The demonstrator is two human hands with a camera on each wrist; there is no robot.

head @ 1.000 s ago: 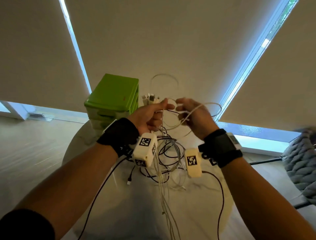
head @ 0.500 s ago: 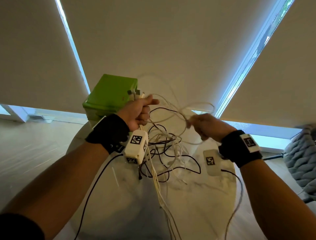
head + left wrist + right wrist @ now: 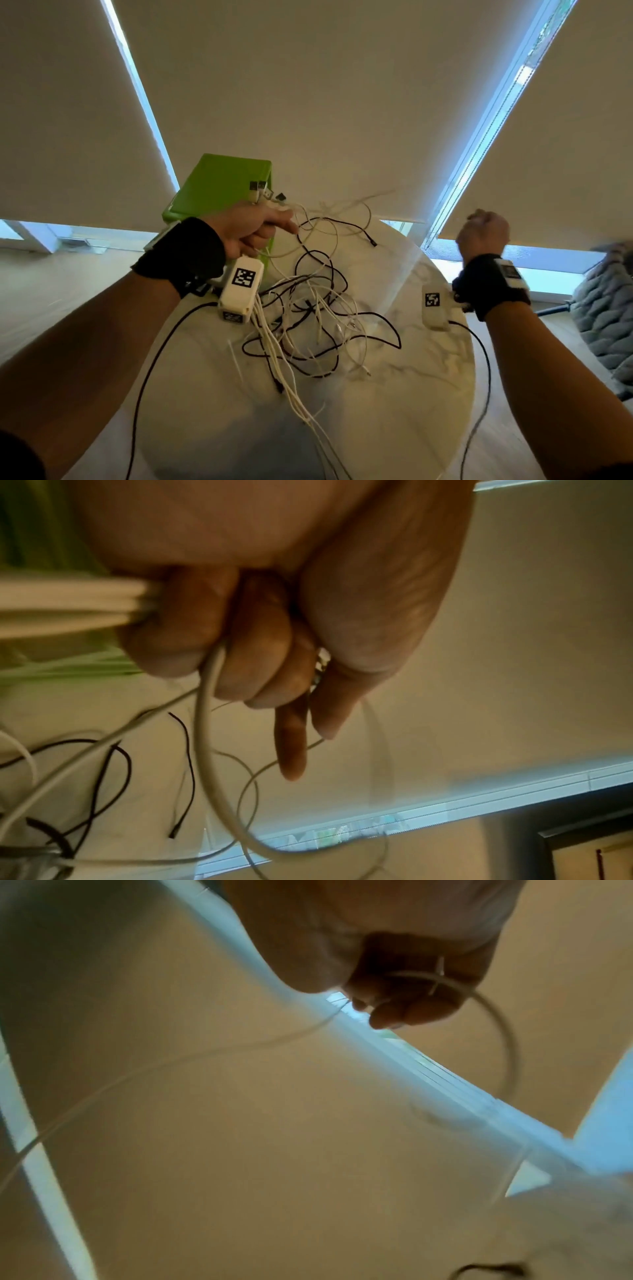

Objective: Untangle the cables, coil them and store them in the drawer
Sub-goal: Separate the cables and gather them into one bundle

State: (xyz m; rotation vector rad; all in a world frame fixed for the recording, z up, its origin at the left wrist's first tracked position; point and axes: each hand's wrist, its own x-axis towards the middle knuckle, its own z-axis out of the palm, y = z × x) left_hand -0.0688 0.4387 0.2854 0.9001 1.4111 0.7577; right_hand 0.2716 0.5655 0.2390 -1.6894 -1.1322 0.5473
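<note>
Both hands farther apart, right hand (image 3: 482,230) raised

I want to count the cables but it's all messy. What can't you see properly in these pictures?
- Cable count: in the head view the cables overlap in a pile on the table.
- Plug types: in the head view the plugs above the left hand are too small.
- Drawers: the left hand and arm cover the front of the green box.
- Right hand: the right wrist view is dark and blurred, so its grip on the thin white cable is unclear.
</note>
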